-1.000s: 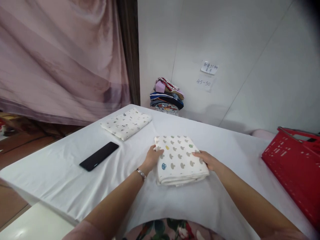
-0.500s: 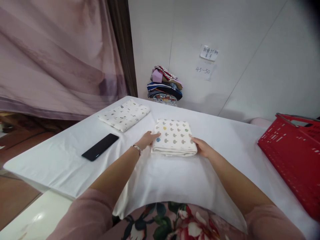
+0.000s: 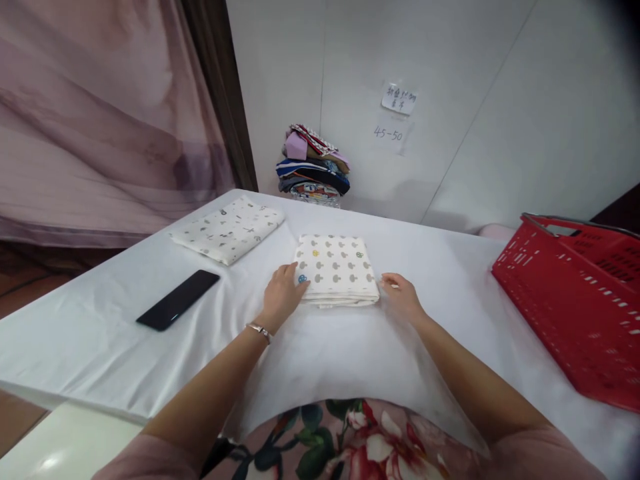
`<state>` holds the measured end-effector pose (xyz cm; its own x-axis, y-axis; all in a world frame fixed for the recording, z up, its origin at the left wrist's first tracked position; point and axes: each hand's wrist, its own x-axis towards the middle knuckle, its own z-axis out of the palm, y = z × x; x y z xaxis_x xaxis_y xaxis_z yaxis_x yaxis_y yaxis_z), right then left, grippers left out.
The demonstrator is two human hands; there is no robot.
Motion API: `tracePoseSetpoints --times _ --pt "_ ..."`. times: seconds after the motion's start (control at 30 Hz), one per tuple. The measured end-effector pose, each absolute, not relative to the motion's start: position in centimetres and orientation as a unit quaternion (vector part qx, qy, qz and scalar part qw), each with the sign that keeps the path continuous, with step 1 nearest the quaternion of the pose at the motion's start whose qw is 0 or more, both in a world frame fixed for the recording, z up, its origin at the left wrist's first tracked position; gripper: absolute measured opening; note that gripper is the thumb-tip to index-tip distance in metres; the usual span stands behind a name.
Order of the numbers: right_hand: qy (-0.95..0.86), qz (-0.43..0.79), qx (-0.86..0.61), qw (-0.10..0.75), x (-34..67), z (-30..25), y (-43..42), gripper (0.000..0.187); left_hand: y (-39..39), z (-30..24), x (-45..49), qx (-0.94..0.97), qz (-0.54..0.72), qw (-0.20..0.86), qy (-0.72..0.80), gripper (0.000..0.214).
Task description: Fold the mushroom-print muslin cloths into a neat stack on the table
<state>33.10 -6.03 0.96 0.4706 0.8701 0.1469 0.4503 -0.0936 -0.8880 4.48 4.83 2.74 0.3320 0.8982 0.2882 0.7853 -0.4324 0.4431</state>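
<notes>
The left hand [image 3: 281, 291], its grip wide, touches the mushroom cloth [image 3: 341, 265]; the right hand [image 3: 404, 298], grip narrow, is just beside.

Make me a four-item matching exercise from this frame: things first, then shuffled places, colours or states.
1. mushroom-print cloth
2. smartphone
3. basket
4. bracelet

A. red, right of the right hand
B. worn on the left wrist
C. folded, between the two hands
D. black, left of the left hand

Pairs: 1-C, 2-D, 3-A, 4-B
</notes>
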Motion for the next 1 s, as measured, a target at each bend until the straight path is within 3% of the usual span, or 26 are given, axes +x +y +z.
tracePoseSetpoints --times 0.13,0.33,0.53,0.73,0.87,1.0 --pt "-0.641 0.075 -0.629 0.433 31.5 1.4 -6.9 0.014 3.6 2.7 5.9 0.893 0.273 0.068 0.351 0.019" --pt "-0.744 0.005 -0.594 0.305 29.3 2.0 -5.8 0.018 3.5 1.9 7.7 0.929 0.219 0.091 0.283 0.021" --pt "-0.761 -0.022 -0.606 0.231 29.4 1.5 -4.6 0.020 4.0 1.6 8.0 0.932 0.197 0.091 0.290 0.023" --pt "-0.764 -0.030 -0.610 0.208 29.2 1.8 -4.3 0.022 3.7 2.5 8.5 0.941 0.148 0.057 0.299 0.027" --pt "-0.768 -0.038 -0.589 0.250 29.1 1.9 -4.9 0.022 3.7 2.1 8.2 0.934 0.186 0.099 0.290 0.024" --pt "-0.782 -0.034 -0.575 0.238 29.3 1.6 -5.3 0.021 4.0 1.8 7.9 0.932 0.204 0.118 0.276 0.023"
